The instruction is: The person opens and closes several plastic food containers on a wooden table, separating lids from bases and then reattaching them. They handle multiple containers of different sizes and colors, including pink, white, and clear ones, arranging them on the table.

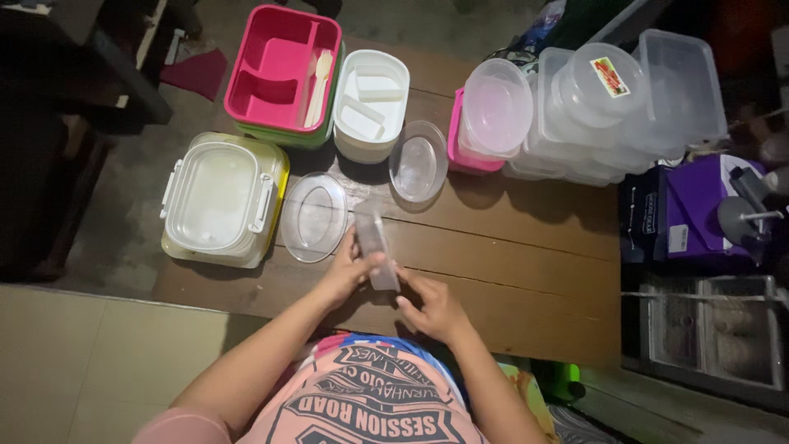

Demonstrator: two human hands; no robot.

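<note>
Clear small tub (376,247) gripped by L hand (349,271) & R hand (431,308), near table (526,271) front edge

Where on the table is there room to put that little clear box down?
Bare wood lies right of the hands, between the oval lid and the purple box, below the stacked clear tubs. The far left is crowded: clip-lid container, pink tray, white tray.

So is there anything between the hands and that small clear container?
Nothing visible. Both the left hand and the right hand already touch the small clear container, held above the wooden table, with the oval clear lid lying just beyond.
</note>
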